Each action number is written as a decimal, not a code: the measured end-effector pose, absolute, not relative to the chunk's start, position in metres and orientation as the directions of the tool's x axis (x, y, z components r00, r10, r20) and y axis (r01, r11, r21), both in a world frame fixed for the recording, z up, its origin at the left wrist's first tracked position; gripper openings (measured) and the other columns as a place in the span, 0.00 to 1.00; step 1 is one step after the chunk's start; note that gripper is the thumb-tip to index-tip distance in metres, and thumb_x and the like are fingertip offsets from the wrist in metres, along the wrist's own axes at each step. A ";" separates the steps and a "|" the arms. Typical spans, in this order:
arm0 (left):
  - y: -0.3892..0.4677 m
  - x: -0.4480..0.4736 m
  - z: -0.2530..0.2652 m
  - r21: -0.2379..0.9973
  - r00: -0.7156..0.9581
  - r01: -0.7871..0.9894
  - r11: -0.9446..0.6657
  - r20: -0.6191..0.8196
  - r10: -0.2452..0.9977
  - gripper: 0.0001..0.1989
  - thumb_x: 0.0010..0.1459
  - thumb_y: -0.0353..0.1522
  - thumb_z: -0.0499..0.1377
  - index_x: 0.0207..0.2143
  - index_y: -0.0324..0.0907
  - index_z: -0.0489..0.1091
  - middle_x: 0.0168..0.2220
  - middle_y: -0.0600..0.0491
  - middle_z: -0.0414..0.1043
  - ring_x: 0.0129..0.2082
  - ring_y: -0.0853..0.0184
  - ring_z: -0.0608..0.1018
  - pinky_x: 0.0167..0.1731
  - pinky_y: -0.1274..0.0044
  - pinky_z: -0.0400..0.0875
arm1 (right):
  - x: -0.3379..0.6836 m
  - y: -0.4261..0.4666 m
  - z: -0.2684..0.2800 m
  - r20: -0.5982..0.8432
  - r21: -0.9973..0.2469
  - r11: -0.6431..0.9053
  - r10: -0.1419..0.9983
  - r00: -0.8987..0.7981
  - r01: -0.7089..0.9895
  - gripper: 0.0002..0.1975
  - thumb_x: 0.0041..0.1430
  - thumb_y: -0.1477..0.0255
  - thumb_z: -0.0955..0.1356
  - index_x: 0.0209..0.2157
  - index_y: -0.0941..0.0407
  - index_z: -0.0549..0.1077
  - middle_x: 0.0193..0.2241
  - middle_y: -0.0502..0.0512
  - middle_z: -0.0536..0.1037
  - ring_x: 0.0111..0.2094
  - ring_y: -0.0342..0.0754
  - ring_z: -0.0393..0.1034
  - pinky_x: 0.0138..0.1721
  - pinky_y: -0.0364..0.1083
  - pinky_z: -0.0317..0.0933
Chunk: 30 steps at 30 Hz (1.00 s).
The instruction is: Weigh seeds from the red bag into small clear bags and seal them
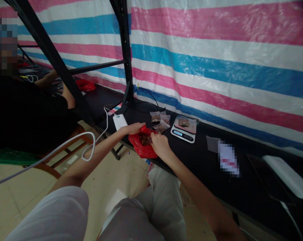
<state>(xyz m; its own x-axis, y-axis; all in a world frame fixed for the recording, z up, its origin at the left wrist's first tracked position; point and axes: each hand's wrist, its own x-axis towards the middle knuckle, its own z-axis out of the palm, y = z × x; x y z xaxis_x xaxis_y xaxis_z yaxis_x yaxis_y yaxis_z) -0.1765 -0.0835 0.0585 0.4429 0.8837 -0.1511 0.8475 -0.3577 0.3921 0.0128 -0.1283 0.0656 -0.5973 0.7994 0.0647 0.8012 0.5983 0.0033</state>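
Note:
A red plastic bag [144, 152] lies at the table's front edge, its mouth spread and small brown dried pieces [143, 138] showing inside. My left hand [135, 128] is closed on the bag's far left rim. My right hand [160, 143] is at the bag's right side, fingers bent together over the opening; what they hold is hidden. Behind the bag lie several small clear zip bags [162, 126] with brown contents. To their right, a white digital scale [183, 135] with a lit display carries one filled zip bag [183, 122].
An unfilled clear zip bag [213, 144] lies right of the scale, beside a blurred packet [228, 159]. A white power bank [119, 121] with a cable is on the left; another white device [287, 175] is far right. A black metal post [127, 50] rises behind. Another person [26, 110] sits at left.

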 end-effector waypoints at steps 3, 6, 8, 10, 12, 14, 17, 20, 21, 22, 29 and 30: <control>-0.084 -0.176 0.061 0.432 0.438 0.833 -0.345 -0.136 0.889 0.08 0.49 0.23 0.48 0.33 0.39 0.60 0.28 0.54 0.68 0.29 0.70 0.71 0.29 0.80 0.61 | 0.010 -0.131 0.066 0.051 0.020 0.592 0.804 -0.592 0.806 0.09 0.55 0.77 0.62 0.40 0.61 0.66 0.34 0.64 0.75 0.36 0.53 0.71 0.33 0.46 0.62; -0.084 -0.175 0.061 0.525 0.456 0.782 -0.336 -0.114 0.883 0.07 0.48 0.23 0.47 0.30 0.39 0.60 0.28 0.55 0.67 0.29 0.71 0.69 0.30 0.81 0.62 | 0.010 -0.131 0.061 0.025 -0.028 0.578 0.816 -0.578 0.815 0.10 0.55 0.77 0.62 0.41 0.61 0.65 0.35 0.64 0.75 0.37 0.52 0.72 0.33 0.45 0.63; -0.083 -0.175 0.060 0.574 0.451 0.751 -0.326 -0.085 0.888 0.07 0.47 0.24 0.47 0.29 0.39 0.60 0.28 0.56 0.65 0.29 0.71 0.68 0.30 0.80 0.62 | 0.011 -0.128 0.056 0.028 -0.100 0.573 0.819 -0.574 0.813 0.11 0.55 0.76 0.63 0.42 0.60 0.64 0.35 0.63 0.75 0.37 0.51 0.72 0.34 0.45 0.63; -0.082 -0.176 0.058 0.622 0.451 0.713 -0.323 -0.055 0.891 0.06 0.45 0.25 0.48 0.29 0.39 0.59 0.28 0.56 0.64 0.29 0.71 0.67 0.31 0.80 0.62 | 0.013 -0.124 0.049 0.049 -0.195 0.561 0.825 -0.563 0.805 0.12 0.54 0.74 0.65 0.41 0.58 0.64 0.36 0.60 0.75 0.38 0.51 0.72 0.35 0.45 0.63; -0.081 -0.176 0.057 0.671 0.454 0.671 -0.315 -0.036 0.890 0.05 0.45 0.26 0.49 0.28 0.39 0.59 0.28 0.57 0.63 0.29 0.71 0.66 0.31 0.80 0.62 | 0.015 -0.119 0.042 0.077 -0.298 0.539 0.836 -0.543 0.788 0.13 0.51 0.74 0.67 0.40 0.57 0.65 0.36 0.57 0.75 0.38 0.51 0.72 0.36 0.45 0.63; -0.080 -0.177 0.055 0.716 0.451 0.632 -0.297 -0.028 0.892 0.04 0.45 0.27 0.50 0.28 0.39 0.58 0.27 0.57 0.61 0.28 0.72 0.65 0.31 0.80 0.61 | 0.018 -0.113 0.034 0.091 -0.402 0.512 0.847 -0.524 0.759 0.13 0.50 0.74 0.69 0.39 0.56 0.66 0.36 0.55 0.76 0.39 0.50 0.72 0.38 0.45 0.63; -0.079 -0.177 0.053 0.773 0.442 0.575 -0.269 -0.017 0.897 0.04 0.46 0.28 0.51 0.27 0.39 0.58 0.26 0.58 0.60 0.27 0.73 0.64 0.29 0.81 0.61 | 0.020 -0.104 0.021 0.094 -0.539 0.471 0.858 -0.506 0.698 0.13 0.48 0.75 0.69 0.38 0.55 0.67 0.37 0.54 0.76 0.40 0.47 0.71 0.40 0.44 0.62; -0.077 -0.177 0.053 0.812 0.427 0.537 -0.230 -0.027 0.904 0.04 0.46 0.29 0.52 0.27 0.39 0.58 0.25 0.58 0.60 0.26 0.74 0.64 0.29 0.81 0.62 | 0.020 -0.095 0.007 0.102 -0.658 0.427 0.866 -0.489 0.621 0.13 0.46 0.76 0.70 0.36 0.55 0.68 0.36 0.52 0.77 0.38 0.45 0.72 0.39 0.44 0.63; -0.077 -0.176 0.053 0.822 0.419 0.527 -0.215 -0.031 0.907 0.05 0.46 0.30 0.52 0.27 0.39 0.58 0.25 0.58 0.59 0.26 0.74 0.64 0.29 0.80 0.62 | 0.020 -0.093 0.003 0.105 -0.690 0.414 0.868 -0.485 0.593 0.13 0.46 0.77 0.70 0.35 0.55 0.68 0.35 0.51 0.77 0.37 0.45 0.72 0.39 0.44 0.63; -0.077 -0.175 0.054 0.834 0.413 0.514 -0.202 -0.033 0.910 0.05 0.46 0.30 0.53 0.27 0.39 0.57 0.25 0.58 0.59 0.26 0.74 0.64 0.29 0.80 0.62 | 0.020 -0.092 -0.001 0.108 -0.716 0.404 0.870 -0.482 0.569 0.13 0.45 0.77 0.71 0.35 0.55 0.68 0.35 0.51 0.77 0.36 0.45 0.72 0.38 0.44 0.64; -0.076 -0.169 0.057 0.896 0.450 0.391 -0.210 0.013 0.893 0.09 0.45 0.33 0.56 0.27 0.39 0.57 0.25 0.59 0.59 0.25 0.74 0.64 0.29 0.80 0.62 | 0.020 -0.089 -0.007 0.127 -0.775 0.386 0.871 -0.475 0.500 0.13 0.42 0.77 0.71 0.33 0.55 0.68 0.33 0.50 0.77 0.33 0.45 0.73 0.36 0.45 0.65; -0.074 -0.171 0.056 0.891 0.440 0.402 -0.210 0.014 0.898 0.09 0.45 0.34 0.56 0.27 0.39 0.57 0.25 0.58 0.59 0.26 0.74 0.64 0.30 0.80 0.62 | 0.020 -0.089 -0.006 0.118 -0.799 0.365 0.875 -0.470 0.479 0.13 0.42 0.77 0.71 0.32 0.55 0.68 0.32 0.50 0.77 0.32 0.45 0.73 0.36 0.45 0.65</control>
